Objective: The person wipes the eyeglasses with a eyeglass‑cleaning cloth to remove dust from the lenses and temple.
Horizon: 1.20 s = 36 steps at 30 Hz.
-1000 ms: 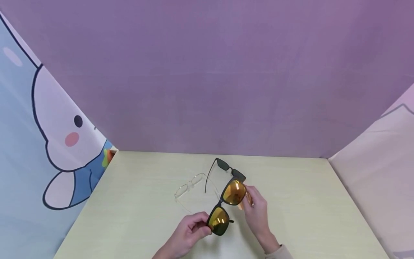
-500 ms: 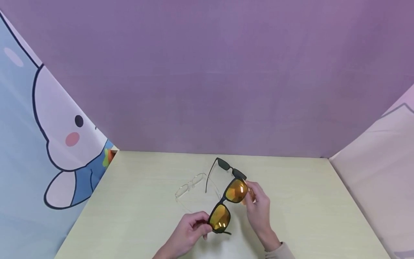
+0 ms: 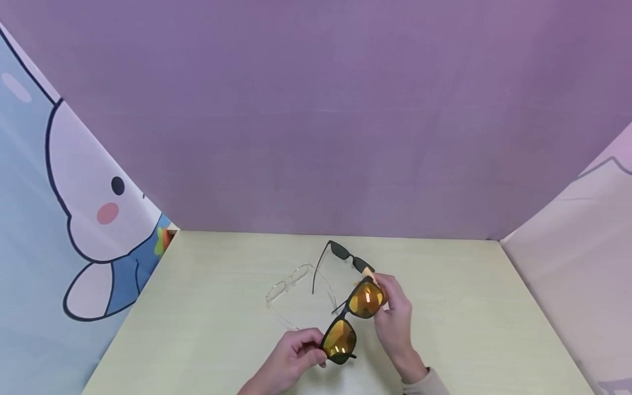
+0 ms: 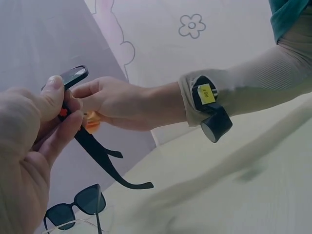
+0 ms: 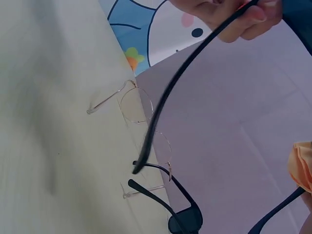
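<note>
In the head view, my left hand (image 3: 291, 356) pinches the near end of black-framed sunglasses (image 3: 340, 338) with mirrored orange lenses. They are held above the table, temples spread, as the left wrist view shows. At their far end my right hand (image 3: 395, 312) grips a small orange cloth (image 3: 367, 272) against the lens rim. Part of this cloth (image 5: 300, 165) shows folded at the edge of the right wrist view. The right hand's fingertips are partly hidden behind the lens.
On the pale table (image 3: 207, 307), thin-framed clear glasses (image 3: 300, 272) lie with temples unfolded. Behind them, dark sunglasses (image 3: 339, 250) rest near the purple backdrop (image 3: 316, 137). A printed cartoon curtain (image 3: 29, 247) hangs at the left, and a pale one (image 3: 592, 247) at the right.
The orange-lens sunglasses have shifted slightly right and changed tilt. The cloth, earlier mostly behind the far lens, now shows above its top edge. The two pairs on the table stay put.
</note>
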Available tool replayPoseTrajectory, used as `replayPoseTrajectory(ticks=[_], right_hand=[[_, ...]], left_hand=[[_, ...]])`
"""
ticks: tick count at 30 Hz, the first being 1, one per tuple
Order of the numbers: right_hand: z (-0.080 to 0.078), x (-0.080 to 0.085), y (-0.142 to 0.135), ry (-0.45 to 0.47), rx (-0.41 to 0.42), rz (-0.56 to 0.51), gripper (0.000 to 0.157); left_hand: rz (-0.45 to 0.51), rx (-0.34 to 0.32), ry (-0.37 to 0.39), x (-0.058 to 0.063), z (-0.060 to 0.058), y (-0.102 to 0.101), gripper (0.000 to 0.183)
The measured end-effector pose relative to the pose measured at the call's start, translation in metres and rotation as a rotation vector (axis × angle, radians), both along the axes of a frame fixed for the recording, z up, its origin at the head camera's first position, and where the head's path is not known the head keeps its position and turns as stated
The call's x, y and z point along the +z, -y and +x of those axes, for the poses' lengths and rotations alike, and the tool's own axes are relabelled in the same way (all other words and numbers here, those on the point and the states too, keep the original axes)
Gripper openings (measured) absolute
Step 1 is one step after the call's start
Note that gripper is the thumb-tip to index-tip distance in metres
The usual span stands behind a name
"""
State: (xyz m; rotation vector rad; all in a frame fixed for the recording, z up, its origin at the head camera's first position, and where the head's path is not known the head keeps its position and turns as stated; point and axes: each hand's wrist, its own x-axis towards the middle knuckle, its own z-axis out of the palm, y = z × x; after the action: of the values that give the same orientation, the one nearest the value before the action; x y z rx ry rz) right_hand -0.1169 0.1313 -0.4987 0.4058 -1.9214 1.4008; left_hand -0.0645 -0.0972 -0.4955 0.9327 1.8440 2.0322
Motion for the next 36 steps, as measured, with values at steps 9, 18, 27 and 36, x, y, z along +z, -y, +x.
replayPoseTrajectory(ticks=[9,18,27,36], right_hand=[[0.0,-0.001,0.002,0.022,0.032,0.058,0.058],[-0.004,-0.015,-0.002,0.01,-0.03,0.09,0.044],[-0.004,-0.029,-0.006,0.051,-0.04,0.072,0.042],[-0.003,-0.019,-0.004,0.063,-0.057,0.038,0.044]], left_hand=[[0.01,0.007,-0.035,-0.002,0.002,0.004,0.017],[0.057,0.052,-0.16,-0.001,0.0,0.005,0.009],[0.044,0.062,-0.093,0.003,0.0,0.005,0.009],[-0.161,0.156,0.129,0.003,-0.001,0.005,0.016]])
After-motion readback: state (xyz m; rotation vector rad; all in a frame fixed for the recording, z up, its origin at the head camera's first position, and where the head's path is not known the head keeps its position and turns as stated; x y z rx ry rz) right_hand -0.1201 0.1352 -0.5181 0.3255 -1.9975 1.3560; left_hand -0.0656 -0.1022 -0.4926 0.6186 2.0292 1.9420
